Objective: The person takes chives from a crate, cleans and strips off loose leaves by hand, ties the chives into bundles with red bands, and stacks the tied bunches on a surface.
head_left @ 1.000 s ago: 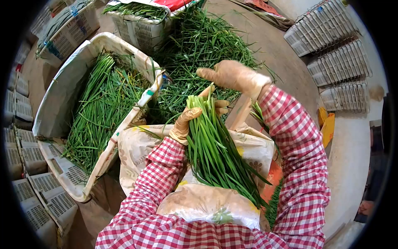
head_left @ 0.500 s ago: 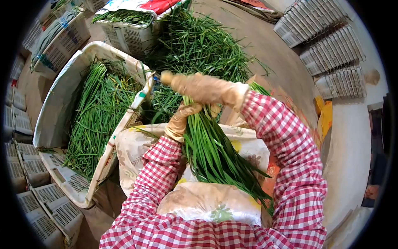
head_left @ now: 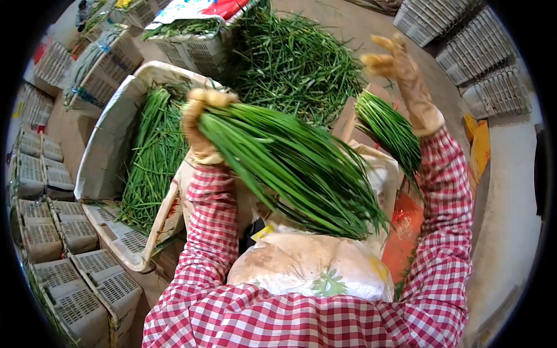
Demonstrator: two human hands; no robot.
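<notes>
My left hand [head_left: 203, 124], in a tan glove, is wrapped round the pale end of a bunch of long green stalks [head_left: 296, 165], whose leaves stretch to the right over my lap. Raised at the upper right, my gloved right hand [head_left: 403, 72] has its fingers apart and nothing in them. Just below it a second green bunch [head_left: 387, 127] lies on a wooden board [head_left: 346, 120]. More stalks [head_left: 154, 162] fill the lined white crate [head_left: 93, 156] to the left.
A large heap of loose green leaves [head_left: 296, 64] lies on the floor ahead. Behind the crate stands another filled crate [head_left: 194, 52]. Stacked crates [head_left: 87, 284] line the left side, and more [head_left: 487, 52] stand by the right wall. A yellow bag [head_left: 478, 148] is at the right.
My left hand has moved left and up with the bunch, which now lies more sideways. My right hand has gone from over the left one to the upper right. The second bunch shows more fully.
</notes>
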